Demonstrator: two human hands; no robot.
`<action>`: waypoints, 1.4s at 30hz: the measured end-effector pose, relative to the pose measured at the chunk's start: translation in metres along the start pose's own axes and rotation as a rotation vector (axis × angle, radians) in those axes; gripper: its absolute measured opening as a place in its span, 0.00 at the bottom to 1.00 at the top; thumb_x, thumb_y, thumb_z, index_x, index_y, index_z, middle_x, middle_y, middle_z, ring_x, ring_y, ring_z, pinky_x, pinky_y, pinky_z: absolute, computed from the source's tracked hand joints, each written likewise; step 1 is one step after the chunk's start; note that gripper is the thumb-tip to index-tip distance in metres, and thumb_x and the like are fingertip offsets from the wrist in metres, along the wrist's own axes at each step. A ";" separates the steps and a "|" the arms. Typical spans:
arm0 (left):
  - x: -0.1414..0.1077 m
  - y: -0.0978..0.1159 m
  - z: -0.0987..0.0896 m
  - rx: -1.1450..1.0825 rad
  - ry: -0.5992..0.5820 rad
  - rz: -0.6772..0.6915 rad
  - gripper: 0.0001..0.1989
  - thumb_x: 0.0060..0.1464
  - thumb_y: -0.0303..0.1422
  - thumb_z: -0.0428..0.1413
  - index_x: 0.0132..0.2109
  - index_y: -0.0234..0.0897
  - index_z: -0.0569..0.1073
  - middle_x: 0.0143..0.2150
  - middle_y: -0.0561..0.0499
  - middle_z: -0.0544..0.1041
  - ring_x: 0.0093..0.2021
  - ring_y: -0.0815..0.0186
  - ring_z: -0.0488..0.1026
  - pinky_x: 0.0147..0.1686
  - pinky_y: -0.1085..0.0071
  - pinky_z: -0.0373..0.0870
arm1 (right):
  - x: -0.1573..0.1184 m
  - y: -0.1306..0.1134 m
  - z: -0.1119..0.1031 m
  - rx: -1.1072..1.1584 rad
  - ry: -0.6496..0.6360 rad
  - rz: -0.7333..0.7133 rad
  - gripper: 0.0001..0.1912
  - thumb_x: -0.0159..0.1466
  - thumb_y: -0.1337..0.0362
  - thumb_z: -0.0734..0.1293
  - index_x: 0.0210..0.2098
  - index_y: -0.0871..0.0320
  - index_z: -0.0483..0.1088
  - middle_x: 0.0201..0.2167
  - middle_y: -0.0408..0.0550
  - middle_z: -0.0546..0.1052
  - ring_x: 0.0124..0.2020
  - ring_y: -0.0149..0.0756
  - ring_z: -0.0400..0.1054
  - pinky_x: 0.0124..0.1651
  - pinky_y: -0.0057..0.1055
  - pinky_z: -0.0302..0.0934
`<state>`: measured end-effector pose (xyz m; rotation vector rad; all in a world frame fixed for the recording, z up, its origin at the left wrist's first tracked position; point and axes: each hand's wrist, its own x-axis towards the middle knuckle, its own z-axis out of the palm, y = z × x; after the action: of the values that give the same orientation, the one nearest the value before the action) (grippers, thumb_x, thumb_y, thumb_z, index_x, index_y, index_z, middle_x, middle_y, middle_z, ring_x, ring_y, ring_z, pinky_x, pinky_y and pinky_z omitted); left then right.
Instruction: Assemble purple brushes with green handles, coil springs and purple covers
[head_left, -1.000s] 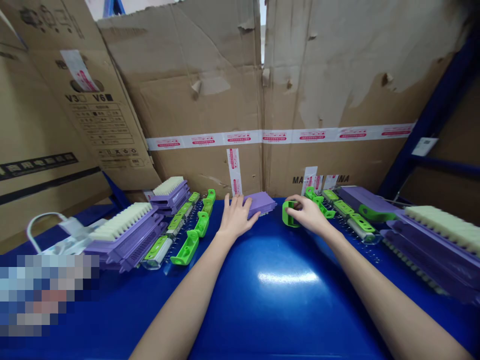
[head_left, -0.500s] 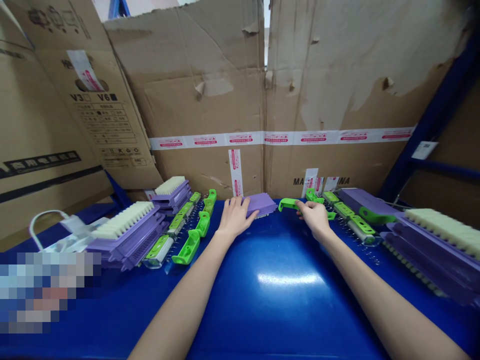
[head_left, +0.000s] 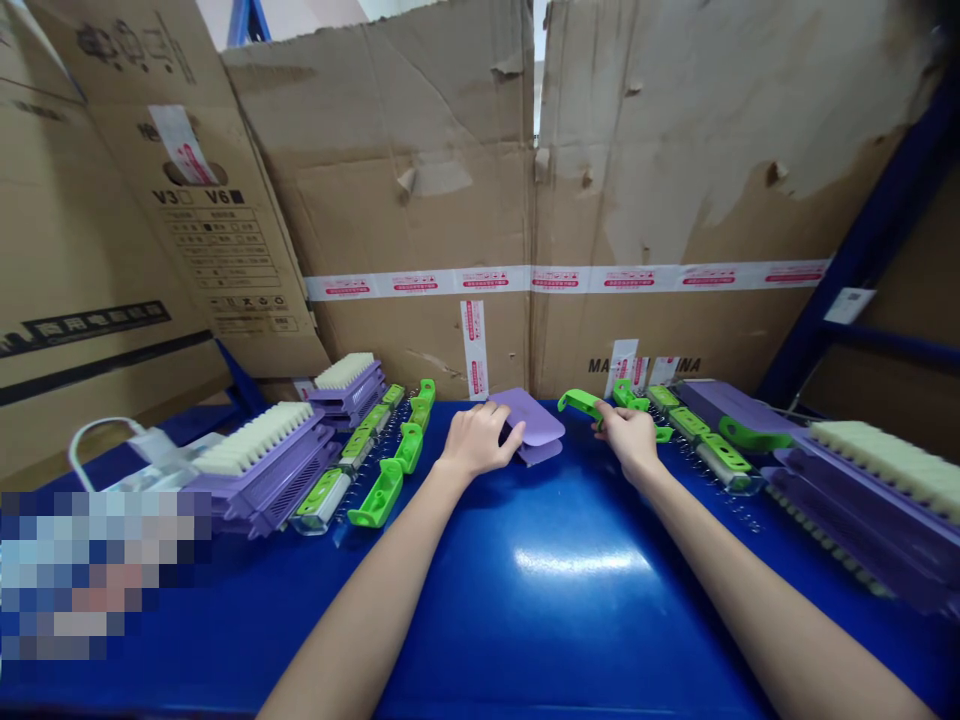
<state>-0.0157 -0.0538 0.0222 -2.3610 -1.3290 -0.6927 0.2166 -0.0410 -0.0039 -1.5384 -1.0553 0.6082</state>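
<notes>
My left hand [head_left: 480,438] is closed on the left side of a purple plastic panel [head_left: 529,418] with rounded corners, its thumb lying along the near edge. Below the panel a second purple layer shows; its underside is hidden. In my right hand [head_left: 628,436] a bright green curved plastic bracket [head_left: 579,402] is pinched, its free end pointing left toward the panel without touching it. Just behind the right hand stand more green brackets [head_left: 628,394].
Green brackets [head_left: 379,495] and clear-cased green-topped blocks [head_left: 322,500] line both sides of the blue table [head_left: 525,620]. Purple pieces with cream bristles [head_left: 251,440] are stacked at left, others [head_left: 885,460] at right. Cardboard [head_left: 420,220] walls the back. A white plug [head_left: 154,445] sits left.
The purple panel has turned and tilted in my left hand, so its rounded end faces me and its fingers curl more. The green bracket tilts slightly; my right hand stays nearly in place.
</notes>
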 end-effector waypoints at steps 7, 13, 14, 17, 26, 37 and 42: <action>0.001 -0.003 0.007 0.000 0.090 0.165 0.21 0.51 0.30 0.50 0.53 0.35 0.67 0.54 0.39 0.67 0.54 0.53 0.63 0.50 0.57 0.62 | -0.002 -0.001 0.003 0.051 -0.046 -0.020 0.19 0.56 0.51 0.62 0.17 0.57 0.60 0.17 0.49 0.70 0.23 0.36 0.70 0.29 0.30 0.69; 0.002 0.000 0.005 -0.037 0.060 0.187 0.23 0.53 0.46 0.51 0.50 0.35 0.69 0.48 0.40 0.71 0.51 0.51 0.64 0.55 0.49 0.52 | -0.009 -0.009 0.004 0.197 -0.147 0.053 0.16 0.55 0.55 0.66 0.20 0.57 0.58 0.15 0.42 0.66 0.21 0.32 0.67 0.26 0.29 0.69; 0.002 0.002 0.003 -0.029 0.055 0.175 0.25 0.52 0.48 0.51 0.50 0.35 0.69 0.45 0.40 0.71 0.49 0.52 0.65 0.53 0.50 0.54 | -0.012 -0.011 0.004 0.219 -0.183 0.070 0.14 0.55 0.57 0.66 0.23 0.57 0.59 0.16 0.41 0.66 0.20 0.31 0.66 0.25 0.28 0.68; 0.005 0.005 -0.006 -0.013 0.053 0.184 0.31 0.49 0.52 0.52 0.52 0.34 0.68 0.45 0.39 0.70 0.48 0.51 0.65 0.51 0.52 0.57 | -0.018 -0.018 0.006 0.236 -0.314 0.081 0.12 0.55 0.61 0.67 0.35 0.58 0.62 0.18 0.40 0.69 0.18 0.30 0.66 0.22 0.27 0.66; 0.004 0.003 -0.006 -0.059 -0.104 0.114 0.36 0.49 0.53 0.53 0.59 0.38 0.59 0.49 0.41 0.70 0.49 0.51 0.65 0.50 0.55 0.58 | -0.020 -0.022 0.005 0.111 -0.537 -0.012 0.16 0.59 0.64 0.62 0.47 0.61 0.67 0.25 0.45 0.72 0.20 0.27 0.64 0.20 0.21 0.63; 0.004 -0.001 -0.001 0.038 -0.029 0.142 0.38 0.44 0.42 0.58 0.60 0.34 0.56 0.49 0.40 0.66 0.50 0.51 0.63 0.51 0.57 0.57 | -0.022 -0.017 0.005 0.186 -0.668 -0.168 0.35 0.53 0.69 0.67 0.60 0.61 0.57 0.27 0.43 0.72 0.26 0.31 0.67 0.31 0.30 0.67; 0.005 0.002 -0.004 0.054 -0.065 0.192 0.38 0.45 0.42 0.58 0.61 0.33 0.57 0.48 0.40 0.67 0.49 0.51 0.64 0.49 0.58 0.58 | -0.026 -0.020 0.006 0.191 -0.711 -0.196 0.35 0.52 0.68 0.67 0.59 0.64 0.59 0.28 0.44 0.72 0.27 0.31 0.67 0.33 0.32 0.67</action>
<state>-0.0126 -0.0534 0.0278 -2.4446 -1.1111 -0.5214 0.1936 -0.0606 0.0098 -1.0418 -1.6005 1.1233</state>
